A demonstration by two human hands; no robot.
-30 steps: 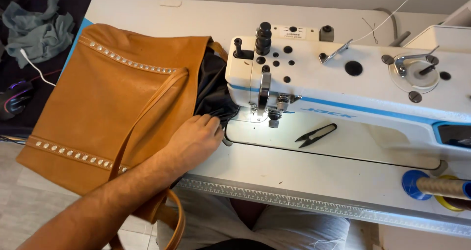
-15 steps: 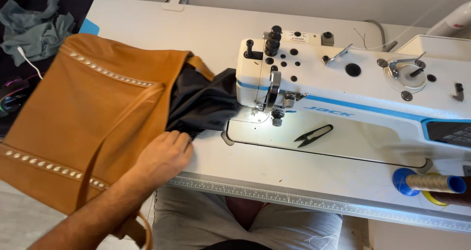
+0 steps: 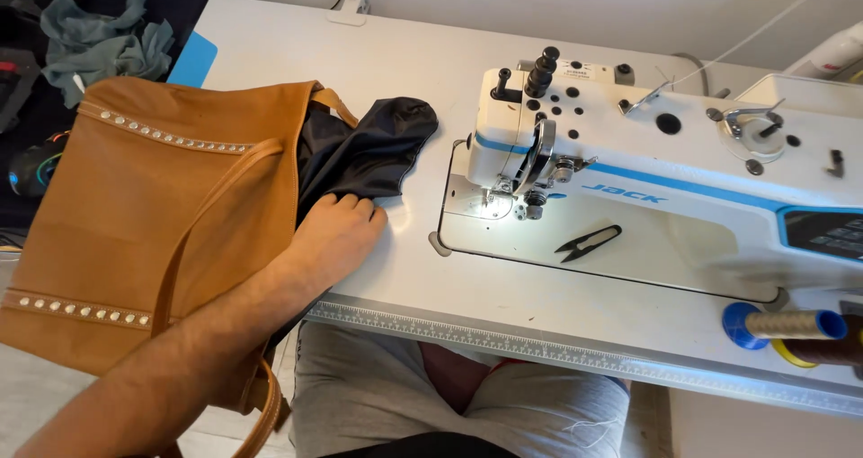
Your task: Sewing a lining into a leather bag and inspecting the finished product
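My left hand (image 3: 334,233) rests on the black lining (image 3: 364,157) that spills out of a tan leather bag (image 3: 162,224), fingers curled over the fabric's lower edge. The bag lies on the left part of the white table (image 3: 378,71) and hangs off its left edge; it has rows of small metal studs and a long strap (image 3: 193,233). The lining sits left of the needle area (image 3: 503,197) of a white sewing machine (image 3: 665,179), apart from it. My right hand is out of view.
Black thread snips (image 3: 589,242) lie on the machine bed. A spool on a blue base (image 3: 782,325) lies at the right front. A ruler strip (image 3: 503,343) runs along the table's front edge. Grey cloth (image 3: 103,40) lies off the table, far left.
The bag and its lining have slid left, away from the needle. My left hand moved left with them and stays on the lining.
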